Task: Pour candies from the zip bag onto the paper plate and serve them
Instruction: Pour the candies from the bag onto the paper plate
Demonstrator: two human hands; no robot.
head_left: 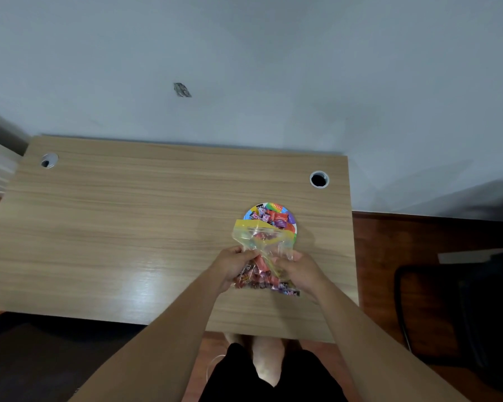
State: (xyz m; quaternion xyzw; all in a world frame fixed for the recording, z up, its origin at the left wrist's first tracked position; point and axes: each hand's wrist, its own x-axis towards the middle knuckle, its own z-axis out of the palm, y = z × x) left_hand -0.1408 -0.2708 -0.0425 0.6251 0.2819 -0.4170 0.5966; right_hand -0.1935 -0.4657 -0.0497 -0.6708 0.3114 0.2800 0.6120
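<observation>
A clear zip bag [259, 242] with a yellow top strip is held over the table, its mouth pointing away from me over a colourful paper plate [291, 220]. Several wrapped candies [269, 216], red, purple and pink, lie on the plate. More candies [262, 281] bunch at the bag's near end. My left hand [233, 266] grips the bag's left side. My right hand [298, 269] grips its right side. The near part of the plate is hidden by the bag.
The wooden table [128, 227] stands against a pale wall. It has a cable hole at the back left [48, 161] and another at the back right [319, 179], just beyond the plate. A dark chair [447, 309] is on the right.
</observation>
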